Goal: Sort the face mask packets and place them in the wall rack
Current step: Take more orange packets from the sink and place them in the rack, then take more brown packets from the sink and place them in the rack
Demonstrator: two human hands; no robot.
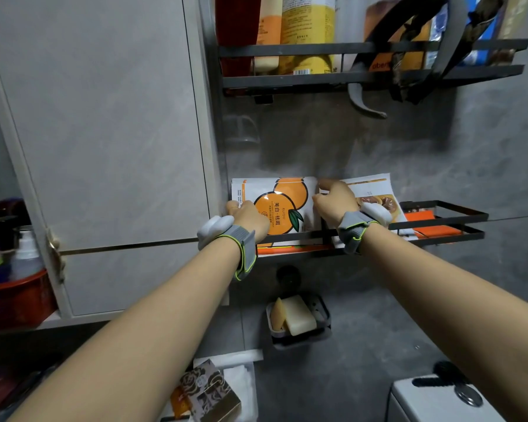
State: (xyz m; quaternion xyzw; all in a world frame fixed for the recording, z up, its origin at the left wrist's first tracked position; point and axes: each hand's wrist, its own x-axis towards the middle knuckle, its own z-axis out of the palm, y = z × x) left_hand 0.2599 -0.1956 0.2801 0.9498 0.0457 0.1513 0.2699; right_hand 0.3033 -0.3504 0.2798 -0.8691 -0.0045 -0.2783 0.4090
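Though not fully sorted yet, by the look of it: two stacks on edge in the lower wall rack (457,218), behind its front rail.

Orange-print packets (282,205) at the rack's left end, backs to the wall, faces out, width running along the rail. Bottom edge hidden behind the rail.

Brown-print packets (375,193) just beside them on the right, touching or nearly so, tilted with the top edge sloping down toward the rack's right end. Not squared up with the orange stack.

Left hand (247,219) at the orange stack's left edge, fingers curled round that edge and gripping. Right hand (336,205) in the seam between the two stacks, forefinger and thumb closed in a pinch. Probably on the brown stack's left edge, but too tight there to rule out the orange stack's right edge.

Key relation: orange stack bracketed between the two hands along the rail axis, left hand outboard, right hand inboard. Brown stack entirely to the right of the right hand's fingers, so nearer that hand, out of the left's reach without crossing over.

Judged next: hold the left edge as a stop, then use the right hand to rotate the brown stack upright and slide it along the rail. Risk: stacks fanning, or a packet slipping over the front rail toward the soap dish (299,321) below.

Flat orange items (421,215) lying at the rack's right end, well clear of both hands.
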